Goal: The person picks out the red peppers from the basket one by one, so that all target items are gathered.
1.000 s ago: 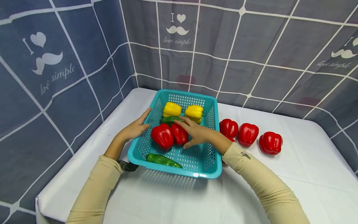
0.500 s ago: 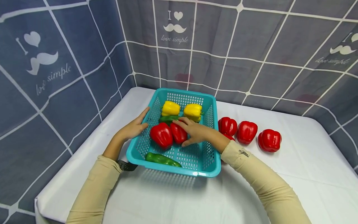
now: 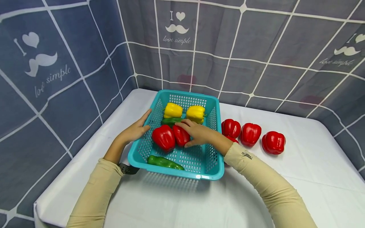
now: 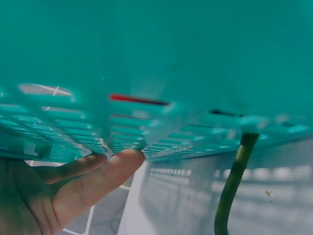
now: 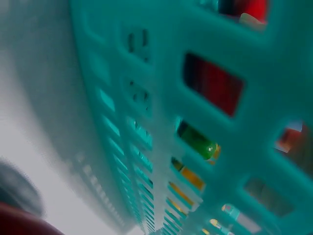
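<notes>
Tabletop (image 3: 313,183), white-clothed, is carrying a teal basket (image 3: 182,174). Left hand (image 3: 136,130) is resting along its left side, fingers straight. Right hand (image 3: 199,132) is working inside, grip curling over a red pepper (image 3: 181,135) mid-basket; good handling likely means keeping the basket braced, spreading thumb and fingers evenly, sparing neighbours a nudge. Another red one (image 3: 163,138) is lying just beside, further reds (image 3: 251,134) outside, right. Two yellow peppers (image 3: 173,110) are sitting toward the far end, one green pepper (image 3: 171,121) behind the inside reds, another green (image 3: 165,162) along the near wall.
</notes>
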`<control>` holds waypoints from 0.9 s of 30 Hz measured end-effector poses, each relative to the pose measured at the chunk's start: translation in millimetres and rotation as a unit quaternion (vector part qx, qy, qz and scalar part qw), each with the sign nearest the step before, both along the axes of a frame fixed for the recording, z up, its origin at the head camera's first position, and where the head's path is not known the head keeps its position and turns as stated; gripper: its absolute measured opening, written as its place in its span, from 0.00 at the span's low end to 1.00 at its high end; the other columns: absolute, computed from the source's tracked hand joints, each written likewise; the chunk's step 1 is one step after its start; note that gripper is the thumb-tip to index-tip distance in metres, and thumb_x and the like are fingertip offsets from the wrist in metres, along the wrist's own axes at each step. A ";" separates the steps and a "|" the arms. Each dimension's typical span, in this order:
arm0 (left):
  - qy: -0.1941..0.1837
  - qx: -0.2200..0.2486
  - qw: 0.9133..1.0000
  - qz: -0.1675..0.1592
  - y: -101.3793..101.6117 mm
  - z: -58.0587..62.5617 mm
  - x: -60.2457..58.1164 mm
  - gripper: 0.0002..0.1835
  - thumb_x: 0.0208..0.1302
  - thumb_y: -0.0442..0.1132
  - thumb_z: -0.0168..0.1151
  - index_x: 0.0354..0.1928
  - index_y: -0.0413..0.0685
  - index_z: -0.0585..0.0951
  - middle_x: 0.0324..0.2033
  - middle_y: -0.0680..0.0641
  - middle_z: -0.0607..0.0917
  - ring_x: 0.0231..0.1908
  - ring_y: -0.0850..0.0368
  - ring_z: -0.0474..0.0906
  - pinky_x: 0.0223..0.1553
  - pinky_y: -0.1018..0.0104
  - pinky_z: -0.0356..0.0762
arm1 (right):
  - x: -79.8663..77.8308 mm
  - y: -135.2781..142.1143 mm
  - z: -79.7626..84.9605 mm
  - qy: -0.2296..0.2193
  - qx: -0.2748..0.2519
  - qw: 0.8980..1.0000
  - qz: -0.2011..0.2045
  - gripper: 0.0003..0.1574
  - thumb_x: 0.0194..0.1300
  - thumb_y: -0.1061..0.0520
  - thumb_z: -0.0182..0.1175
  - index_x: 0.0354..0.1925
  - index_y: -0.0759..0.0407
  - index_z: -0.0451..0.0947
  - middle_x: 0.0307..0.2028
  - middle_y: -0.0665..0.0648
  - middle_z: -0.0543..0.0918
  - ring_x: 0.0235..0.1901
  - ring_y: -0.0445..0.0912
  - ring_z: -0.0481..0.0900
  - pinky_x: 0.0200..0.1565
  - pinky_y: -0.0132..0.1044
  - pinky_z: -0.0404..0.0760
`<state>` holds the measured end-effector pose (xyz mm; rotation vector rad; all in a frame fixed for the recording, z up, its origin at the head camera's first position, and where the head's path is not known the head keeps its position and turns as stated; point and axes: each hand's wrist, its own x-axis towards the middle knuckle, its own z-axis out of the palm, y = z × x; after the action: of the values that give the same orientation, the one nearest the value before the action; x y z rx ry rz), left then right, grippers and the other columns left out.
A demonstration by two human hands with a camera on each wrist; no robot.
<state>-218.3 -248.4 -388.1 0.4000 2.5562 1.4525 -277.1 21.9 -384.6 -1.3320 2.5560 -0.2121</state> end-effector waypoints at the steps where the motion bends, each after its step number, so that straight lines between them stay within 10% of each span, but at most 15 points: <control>1: 0.000 0.001 1.000 0.000 0.1 0.1 0.1 0.39 0.60 0.30 0.37 0.71 0.46 0.32 0.70 0.38 0.37 0.66 0.36 0.45 0.53 0.41 0.66 | 0.2 0.1 0.2 0.000 -0.001 1.000 0.000 0.56 0.51 0.46 0.66 0.70 0.48 0.46 0.66 0.57 0.54 0.62 0.53 0.60 0.54 0.46 0.74; 27: -0.002 -0.001 1.000 -0.002 -0.8 -1.4 -0.6 0.40 0.60 0.30 0.37 0.71 0.48 0.32 0.70 0.38 0.37 0.65 0.35 0.46 0.52 0.41 0.68 | 6.8 5.5 3.3 -0.041 -0.071 0.996 -0.029 0.54 0.45 0.39 0.67 0.67 0.50 0.57 0.58 0.57 0.62 0.56 0.50 0.61 0.46 0.41 0.78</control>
<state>-218.9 -249.2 -389.5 0.4009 2.5523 1.4467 -270.3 27.4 -381.3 -1.2680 2.5538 -0.4582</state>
